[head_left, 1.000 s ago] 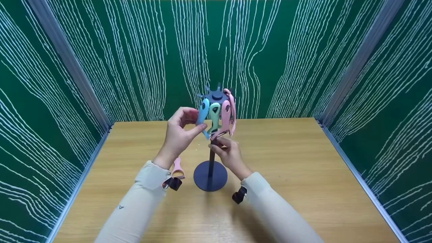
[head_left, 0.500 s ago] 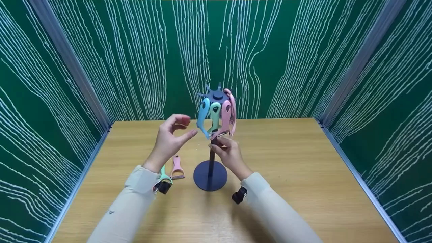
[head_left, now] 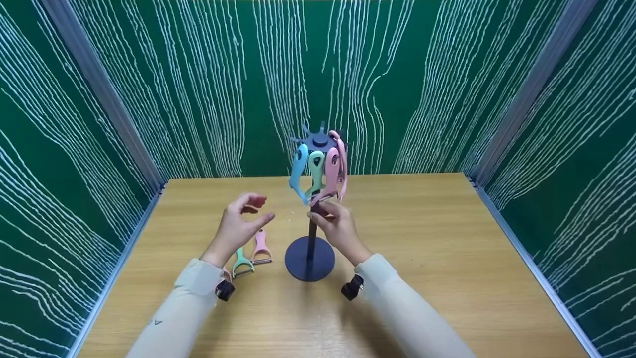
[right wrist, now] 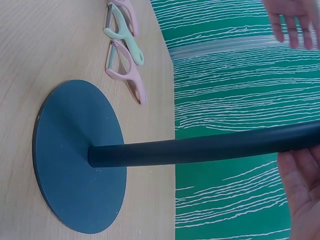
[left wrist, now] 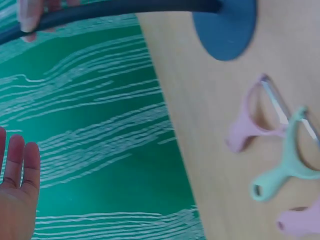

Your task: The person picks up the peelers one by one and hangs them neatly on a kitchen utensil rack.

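Note:
A dark rotary stand point(head_left: 309, 258) stands upright on the table, a slotted wheel point(head_left: 319, 141) at its top. From the wheel hang a blue peeler point(head_left: 298, 169), a green peeler point(head_left: 316, 166), a pink peeler point(head_left: 332, 169) and a second pink one behind it. Just under the peelers, my right hand point(head_left: 340, 228) pinches the stand's pole point(right wrist: 200, 150). My left hand point(head_left: 237, 226) is off to the left in the air, fingers loosely bent and holding nothing. Below it on the table lie a pink peeler point(left wrist: 245, 120) and a green peeler point(left wrist: 282, 170).
Another pink peeler point(left wrist: 302, 220) lies beside the green one in the left wrist view, hidden by the left forearm in the head view. Green walls point(head_left: 278, 74) with white wavy lines enclose the wooden table point(head_left: 422, 238) at the back and sides.
My left hand has let go of the hanging blue peeler and drawn back left and down, uncovering the green peeler on the table. The right hand has stayed on the pole.

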A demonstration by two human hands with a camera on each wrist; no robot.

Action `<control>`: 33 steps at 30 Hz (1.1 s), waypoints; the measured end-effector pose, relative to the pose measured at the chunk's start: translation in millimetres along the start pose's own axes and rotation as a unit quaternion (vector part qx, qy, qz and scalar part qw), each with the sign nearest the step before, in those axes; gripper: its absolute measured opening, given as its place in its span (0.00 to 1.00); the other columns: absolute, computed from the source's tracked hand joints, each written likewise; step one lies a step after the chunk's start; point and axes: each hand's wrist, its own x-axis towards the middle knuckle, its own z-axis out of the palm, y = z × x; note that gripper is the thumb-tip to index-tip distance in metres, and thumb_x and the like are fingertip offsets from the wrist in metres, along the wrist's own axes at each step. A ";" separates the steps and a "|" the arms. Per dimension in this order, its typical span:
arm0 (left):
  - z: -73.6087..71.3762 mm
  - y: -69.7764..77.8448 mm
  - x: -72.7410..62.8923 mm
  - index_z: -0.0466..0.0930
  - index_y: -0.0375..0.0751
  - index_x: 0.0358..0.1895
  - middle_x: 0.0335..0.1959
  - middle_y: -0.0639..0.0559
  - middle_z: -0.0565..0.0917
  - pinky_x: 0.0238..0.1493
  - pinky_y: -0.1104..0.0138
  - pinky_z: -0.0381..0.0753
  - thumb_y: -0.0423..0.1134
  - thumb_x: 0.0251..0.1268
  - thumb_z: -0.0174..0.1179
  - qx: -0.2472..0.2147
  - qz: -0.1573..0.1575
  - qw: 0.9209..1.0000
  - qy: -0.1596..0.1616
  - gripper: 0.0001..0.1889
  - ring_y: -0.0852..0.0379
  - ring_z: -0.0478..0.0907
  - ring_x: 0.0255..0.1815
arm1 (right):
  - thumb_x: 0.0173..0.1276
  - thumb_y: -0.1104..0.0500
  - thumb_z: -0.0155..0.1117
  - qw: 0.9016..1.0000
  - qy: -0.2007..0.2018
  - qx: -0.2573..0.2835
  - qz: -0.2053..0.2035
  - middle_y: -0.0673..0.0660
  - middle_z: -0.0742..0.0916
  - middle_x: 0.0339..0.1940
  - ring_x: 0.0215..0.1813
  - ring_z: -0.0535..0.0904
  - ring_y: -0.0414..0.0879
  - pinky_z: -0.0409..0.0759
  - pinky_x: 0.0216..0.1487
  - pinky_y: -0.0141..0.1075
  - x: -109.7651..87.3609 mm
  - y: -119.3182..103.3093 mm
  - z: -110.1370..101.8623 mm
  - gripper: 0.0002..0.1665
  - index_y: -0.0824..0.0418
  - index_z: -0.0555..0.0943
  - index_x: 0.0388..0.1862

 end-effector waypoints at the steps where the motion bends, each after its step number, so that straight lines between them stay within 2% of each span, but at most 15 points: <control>1: 0.2 -4.4 -2.1 0.84 0.37 0.59 0.56 0.43 0.87 0.66 0.48 0.84 0.35 0.67 0.77 0.000 -0.008 1.000 0.000 0.20 0.46 0.83 0.58 | 0.73 0.66 0.74 1.000 0.000 0.001 -0.001 0.61 0.90 0.43 0.44 0.90 0.53 0.92 0.50 0.37 0.1 0.4 0.0 0.07 0.63 0.92 0.48; 10: 8.1 -40.4 -17.4 0.83 0.38 0.62 0.60 0.43 0.87 0.69 0.46 0.83 0.35 0.68 0.76 0.009 -0.069 0.998 -0.004 0.21 0.44 0.83 0.62 | 0.73 0.66 0.75 1.000 -0.003 -0.001 -0.001 0.61 0.89 0.43 0.45 0.89 0.52 0.88 0.48 0.29 0.0 -0.1 0.5 0.06 0.65 0.92 0.46; 16: 17.0 -59.6 -21.3 0.84 0.36 0.61 0.58 0.42 0.86 0.68 0.47 0.84 0.33 0.68 0.76 0.010 -0.090 0.996 0.001 0.21 0.45 0.82 0.60 | 0.72 0.67 0.75 1.000 0.002 -0.003 -0.022 0.60 0.89 0.41 0.44 0.88 0.49 0.88 0.47 0.28 0.5 2.6 0.4 0.03 0.63 0.92 0.42; 21: 24.2 -75.7 -24.6 0.83 0.34 0.60 0.54 0.39 0.86 0.66 0.46 0.85 0.29 0.68 0.75 0.013 -0.100 0.995 0.009 0.19 0.38 0.83 0.59 | 0.72 0.67 0.75 1.000 0.004 -0.001 -0.024 0.60 0.89 0.41 0.44 0.87 0.47 0.88 0.47 0.29 0.5 3.5 0.5 0.03 0.63 0.92 0.42; 26: 30.7 -92.5 -27.9 0.82 0.28 0.59 0.54 0.32 0.86 0.63 0.45 0.86 0.26 0.67 0.73 0.015 -0.110 0.994 0.020 0.19 0.32 0.83 0.57 | 0.72 0.67 0.74 1.000 0.004 -0.001 -0.023 0.61 0.88 0.42 0.45 0.87 0.48 0.89 0.48 0.31 0.6 3.5 0.4 0.03 0.63 0.92 0.42; 30: 35.4 -103.4 -30.8 0.81 0.27 0.61 0.56 0.28 0.84 0.63 0.45 0.85 0.28 0.67 0.74 0.022 -0.145 0.989 0.018 0.21 0.33 0.83 0.58 | 0.72 0.68 0.74 1.000 0.002 0.001 -0.021 0.61 0.89 0.43 0.44 0.87 0.48 0.90 0.48 0.32 0.3 2.9 0.3 0.03 0.65 0.92 0.43; 33: 39.2 -110.1 -32.6 0.80 0.27 0.63 0.57 0.30 0.84 0.63 0.47 0.85 0.29 0.68 0.74 0.037 -0.176 0.984 0.016 0.23 0.36 0.83 0.58 | 0.73 0.67 0.75 1.000 0.001 0.001 -0.017 0.60 0.89 0.43 0.44 0.88 0.48 0.90 0.49 0.32 0.1 2.5 0.5 0.04 0.66 0.91 0.44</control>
